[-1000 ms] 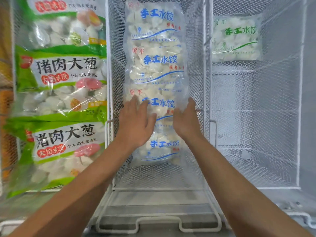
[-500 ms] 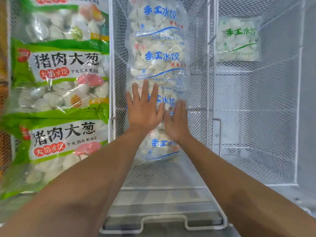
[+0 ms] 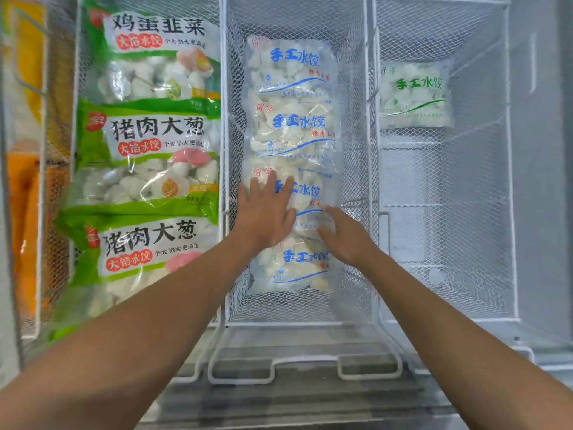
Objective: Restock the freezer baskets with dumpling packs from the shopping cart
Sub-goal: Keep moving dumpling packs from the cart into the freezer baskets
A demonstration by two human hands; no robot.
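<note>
Middle basket [image 3: 359, 169]: white wire mesh, holding four clear dumpling packs with blue print, laid in a row from far end to near end, each overlapping the next.

Third pack [image 3: 313, 193]: counted from the far end; lies under both hands. The left hand [image 3: 263, 215] is laid flat on its left half, fingers straight and slightly spread, tips reaching toward the red print at the pack's top left corner. Nothing is gripped; the pack is only pressed or touched from above.

Right hand [image 3: 347, 237]: placed at the pack's lower right, where it overlaps the nearest pack [image 3: 294, 268]. Fingers are seen extended toward the left, resting on the plastic; whether the film is pinched cannot be told.

Nearest pack: partly covered by the left wrist and the right hand; its near edge lies on the mesh floor, apart from the basket's front wall.

Left basket [image 3: 223, 119]: filled with three large green packs [image 3: 148, 144], overlapping in a row.

Right basket [image 3: 508, 181]: one green-print pack [image 3: 415, 94] is kept at its far end, well apart from the hands.

Freezer rim [image 3: 310, 398]: seen below the baskets' wire handles.
</note>
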